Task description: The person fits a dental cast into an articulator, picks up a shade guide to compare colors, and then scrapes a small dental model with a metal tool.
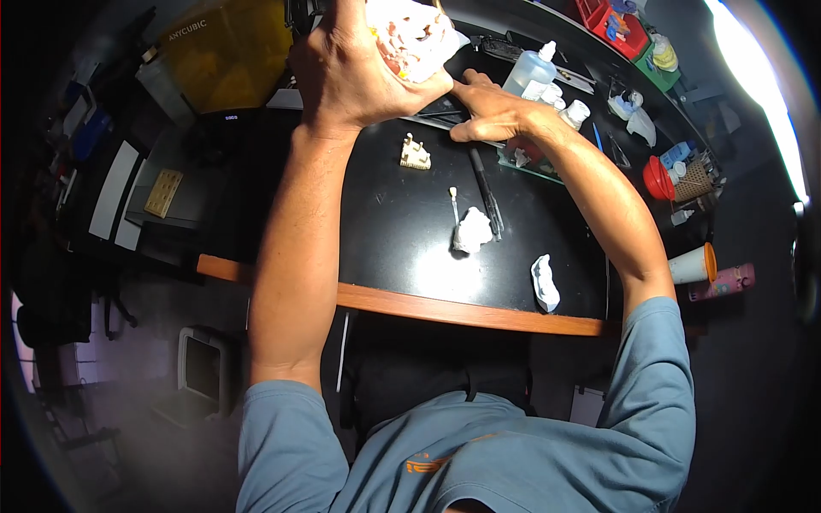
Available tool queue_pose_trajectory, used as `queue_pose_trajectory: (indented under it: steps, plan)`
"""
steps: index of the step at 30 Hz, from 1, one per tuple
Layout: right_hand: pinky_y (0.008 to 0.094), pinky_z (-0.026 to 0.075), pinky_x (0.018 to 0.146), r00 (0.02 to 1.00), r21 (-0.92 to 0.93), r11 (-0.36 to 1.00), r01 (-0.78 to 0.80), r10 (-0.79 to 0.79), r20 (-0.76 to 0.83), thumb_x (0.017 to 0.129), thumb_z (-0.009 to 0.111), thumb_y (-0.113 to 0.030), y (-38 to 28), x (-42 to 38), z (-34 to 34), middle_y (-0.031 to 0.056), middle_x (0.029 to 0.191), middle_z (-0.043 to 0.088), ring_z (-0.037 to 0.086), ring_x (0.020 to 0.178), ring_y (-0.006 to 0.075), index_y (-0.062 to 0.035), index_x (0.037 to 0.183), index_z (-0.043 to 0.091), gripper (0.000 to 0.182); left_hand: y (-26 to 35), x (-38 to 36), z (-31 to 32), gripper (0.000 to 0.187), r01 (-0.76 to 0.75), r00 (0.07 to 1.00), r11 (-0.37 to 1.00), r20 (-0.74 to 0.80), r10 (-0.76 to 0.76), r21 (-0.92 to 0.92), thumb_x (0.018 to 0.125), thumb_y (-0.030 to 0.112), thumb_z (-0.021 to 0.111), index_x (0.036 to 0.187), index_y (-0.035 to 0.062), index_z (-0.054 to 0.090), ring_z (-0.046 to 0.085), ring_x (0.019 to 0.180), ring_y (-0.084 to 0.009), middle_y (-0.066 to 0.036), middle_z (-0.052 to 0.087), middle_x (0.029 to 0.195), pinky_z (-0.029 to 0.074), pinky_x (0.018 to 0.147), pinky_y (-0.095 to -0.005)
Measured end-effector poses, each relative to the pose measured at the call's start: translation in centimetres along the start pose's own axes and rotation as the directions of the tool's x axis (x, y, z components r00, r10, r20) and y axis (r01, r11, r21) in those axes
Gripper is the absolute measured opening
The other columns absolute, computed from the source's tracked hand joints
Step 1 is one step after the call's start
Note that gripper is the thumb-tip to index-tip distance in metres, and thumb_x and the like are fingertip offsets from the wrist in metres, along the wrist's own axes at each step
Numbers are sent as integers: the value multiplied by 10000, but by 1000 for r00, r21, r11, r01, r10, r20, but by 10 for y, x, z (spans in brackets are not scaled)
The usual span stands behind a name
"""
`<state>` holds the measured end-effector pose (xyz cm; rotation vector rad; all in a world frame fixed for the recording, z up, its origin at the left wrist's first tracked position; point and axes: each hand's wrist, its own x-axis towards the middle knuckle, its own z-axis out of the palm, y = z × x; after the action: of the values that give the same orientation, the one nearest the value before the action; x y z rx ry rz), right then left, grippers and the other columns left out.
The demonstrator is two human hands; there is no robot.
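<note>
My left hand (346, 85) is raised at the top of the view, its fingers wrapped round a clear bag of pinkish-white pieces (416, 38). Stretched over the back of the black desk, my right hand (496, 111) has its fingers apart beside some dark slim tools, with nothing visible in it. Below the hands lie a cream dental model (415, 154) with upright pegs and a black pen-like tool (484, 190). Nearer me are a small stick with a tooth-like tip (453, 195), a crumpled white lump (472, 231) and a white tooth-arch piece (544, 284).
A clear bottle (528, 72) and small white-capped jars (575, 113) stand by my right forearm. Farther right are a red container (658, 178), a white-orange cup (694, 264) and a pink bottle (725, 282). The desk has a wooden front edge (428, 308). A yellow-covered machine (227, 56) stands left.
</note>
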<state>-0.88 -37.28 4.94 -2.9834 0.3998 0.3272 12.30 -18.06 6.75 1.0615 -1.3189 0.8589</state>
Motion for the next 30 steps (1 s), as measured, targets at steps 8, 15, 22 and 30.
queue_pose_trajectory:
  steps: [8,15,22,30]
  plan:
    - [589,351,1189,989,-53,993,103,-107,-99,789,743,-479,8,35,19,366,1522,394,363,1469,500,-199,1686,257,1058,-3,1,2,773,-63,998,997,-1,64,49,651,259,854,1287,-23,516,782,856,-272,-138,761,980,639,795,-379]
    - [593,328,1197,994,-21,996,83,-84,-75,776,752,-468,1,39,14,343,1535,394,360,1473,489,-190,1687,251,1076,-3,-1,4,759,-49,999,998,-4,49,30,646,256,858,1266,-24,521,780,852,-269,-142,759,976,638,795,-379]
    - [607,295,1227,998,12,998,61,-60,-32,716,762,-425,10,37,4,348,1571,362,312,1514,498,-256,1686,261,1105,-5,-3,7,759,-66,998,998,-10,66,-18,629,252,872,1246,-12,517,779,849,-267,-137,754,969,636,784,-388]
    - [504,362,1227,974,115,968,222,-214,-78,751,800,-360,28,38,-8,296,1569,412,413,1476,442,-187,1633,406,981,-2,-3,-3,766,17,1000,996,23,-19,86,610,264,884,1240,7,531,775,867,-283,-147,744,973,635,775,-390]
